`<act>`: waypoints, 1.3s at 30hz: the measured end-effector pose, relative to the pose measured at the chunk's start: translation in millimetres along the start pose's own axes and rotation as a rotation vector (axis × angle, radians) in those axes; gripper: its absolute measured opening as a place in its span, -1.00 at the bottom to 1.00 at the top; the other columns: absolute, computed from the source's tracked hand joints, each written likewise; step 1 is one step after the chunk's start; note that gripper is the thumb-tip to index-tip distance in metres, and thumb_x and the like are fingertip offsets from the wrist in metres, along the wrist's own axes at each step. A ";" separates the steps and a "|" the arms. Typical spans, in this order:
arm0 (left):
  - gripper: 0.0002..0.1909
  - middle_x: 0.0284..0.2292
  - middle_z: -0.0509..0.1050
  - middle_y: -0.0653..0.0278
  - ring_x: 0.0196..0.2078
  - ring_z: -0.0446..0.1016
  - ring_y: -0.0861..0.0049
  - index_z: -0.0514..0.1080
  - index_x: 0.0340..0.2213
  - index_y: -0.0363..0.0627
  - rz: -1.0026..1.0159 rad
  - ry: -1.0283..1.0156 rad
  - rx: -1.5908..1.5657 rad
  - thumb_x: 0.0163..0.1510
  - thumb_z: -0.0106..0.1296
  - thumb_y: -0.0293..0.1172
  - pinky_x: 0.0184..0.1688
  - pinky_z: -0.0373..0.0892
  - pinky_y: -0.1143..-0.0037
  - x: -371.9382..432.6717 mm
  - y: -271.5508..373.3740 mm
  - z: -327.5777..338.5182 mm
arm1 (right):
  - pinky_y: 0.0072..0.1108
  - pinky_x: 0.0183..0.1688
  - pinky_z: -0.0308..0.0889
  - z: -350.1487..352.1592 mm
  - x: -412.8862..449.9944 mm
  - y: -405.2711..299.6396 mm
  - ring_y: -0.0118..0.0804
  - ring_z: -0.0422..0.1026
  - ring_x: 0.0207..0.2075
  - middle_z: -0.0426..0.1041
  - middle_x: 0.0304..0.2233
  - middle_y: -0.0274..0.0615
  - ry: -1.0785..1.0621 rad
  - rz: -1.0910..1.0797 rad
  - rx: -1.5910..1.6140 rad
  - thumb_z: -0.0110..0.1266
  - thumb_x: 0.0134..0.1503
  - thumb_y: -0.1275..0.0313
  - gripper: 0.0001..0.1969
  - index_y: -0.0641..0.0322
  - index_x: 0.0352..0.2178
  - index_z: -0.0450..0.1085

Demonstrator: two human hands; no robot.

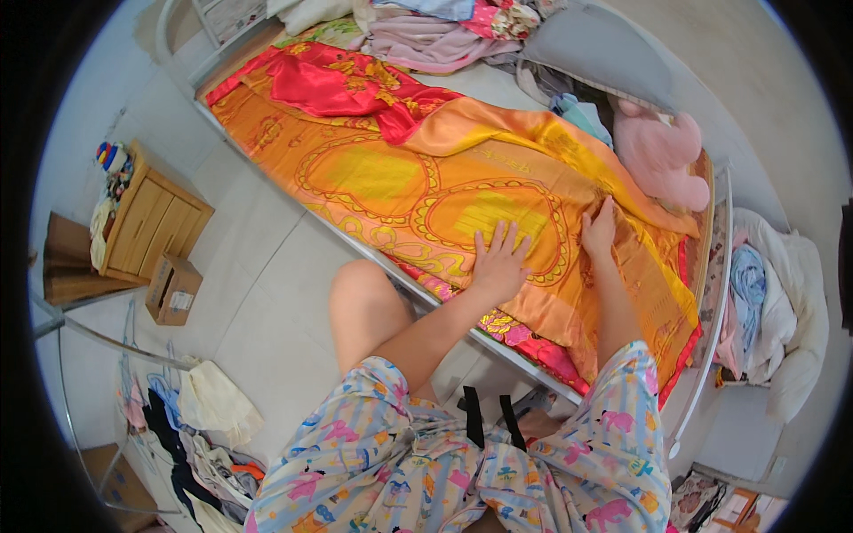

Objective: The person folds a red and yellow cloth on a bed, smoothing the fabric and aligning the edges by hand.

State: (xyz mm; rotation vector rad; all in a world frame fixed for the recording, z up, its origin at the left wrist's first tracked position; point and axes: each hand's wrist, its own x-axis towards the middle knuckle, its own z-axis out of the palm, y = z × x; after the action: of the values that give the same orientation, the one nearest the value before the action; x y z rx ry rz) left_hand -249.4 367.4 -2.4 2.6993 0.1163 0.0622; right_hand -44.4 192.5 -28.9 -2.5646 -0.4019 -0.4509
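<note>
An orange satin bed cover (373,200) with yellow and red embroidery lies over the bed, its red underside folded up at the far end. My left hand (501,266) rests palm down on it, fingers spread, beside one of the stitched heart-like outlines. Farther right, my right hand (599,230) is on edge against a raised fold of the satin. Its thumb stands apart from the fingers, and I see no cloth pinched between them. Along the near bed edge a pink and red floral layer (533,350) shows below the cover.
Behind the cover are a folded pink blanket (433,43), a grey pillow (600,56) and a pink plush toy (656,156). A white metal bed frame (716,326) rises at right. Leftward stand a wooden cabinet (150,226), a cardboard box (174,290) and a rack with hanging clothes (213,400).
</note>
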 end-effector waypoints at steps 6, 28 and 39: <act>-0.39 0.21 -0.12 0.13 0.26 -0.21 0.16 0.06 0.13 0.13 0.013 -0.009 0.082 0.06 -0.15 -0.05 0.17 -0.26 -0.04 -3.5 -15.2 4.1 | -0.35 -0.03 0.13 -84.6 -172.0 -57.8 -0.02 0.25 -0.12 0.27 -0.18 0.01 0.028 -0.049 0.227 0.11 -0.07 0.44 -0.61 0.32 -0.17 0.27; -0.34 0.13 0.08 0.07 0.21 -0.02 0.19 0.17 0.06 0.01 0.766 -0.142 0.022 -0.09 0.06 -0.11 0.16 -0.10 0.05 -74.4 77.7 20.4 | -0.28 -0.19 0.31 -256.8 -268.0 151.0 0.04 0.36 -0.19 0.37 -0.33 0.15 -0.123 0.711 -0.502 0.07 -0.07 0.45 -0.62 0.26 -0.19 0.19; -0.70 -0.15 0.42 0.25 0.08 0.22 0.22 0.42 -0.26 -0.08 0.921 -0.109 -0.124 -0.13 -0.01 -0.47 0.14 0.01 0.14 -73.8 98.3 33.9 | -0.31 -0.25 0.36 -283.2 -258.4 219.3 -0.04 0.41 -0.24 0.41 -0.31 0.00 -0.301 0.671 -0.628 -0.10 0.02 0.55 -0.88 0.30 -0.38 0.35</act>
State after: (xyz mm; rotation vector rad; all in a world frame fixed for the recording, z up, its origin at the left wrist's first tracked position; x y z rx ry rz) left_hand -313.7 257.6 7.0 2.3937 -1.1143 0.1854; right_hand -265.5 -187.8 10.5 -3.1446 0.5996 0.0833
